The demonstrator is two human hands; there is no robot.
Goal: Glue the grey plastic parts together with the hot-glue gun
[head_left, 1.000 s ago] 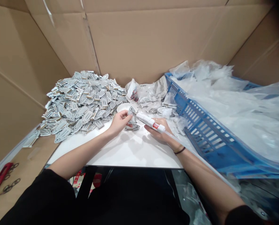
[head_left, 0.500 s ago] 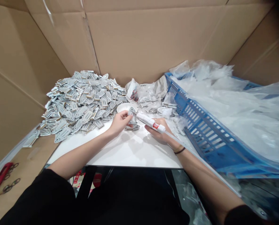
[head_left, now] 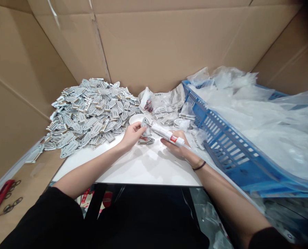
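Observation:
My left hand (head_left: 132, 135) pinches a small grey shield-shaped piece (head_left: 145, 126) upright over the white table (head_left: 133, 166). My right hand (head_left: 178, 144) is closed round a white tube with a red label (head_left: 167, 135), its nozzle pointing at the held piece. Another grey piece (head_left: 146, 140) lies flat on the table just below the tube's tip. A small white dish (head_left: 137, 119) sits right behind the held piece.
A big heap of the same grey pieces (head_left: 89, 110) covers the table's back left. Clear bags with more pieces (head_left: 166, 103) lie behind the hands. A blue plastic crate (head_left: 229, 152) lined with clear film stands at right. Cardboard walls enclose everything; red-handled scissors (head_left: 0, 197) lie at lower left.
My right hand and the tube have shifted slightly up and left, toward the held piece. My left hand has barely moved.

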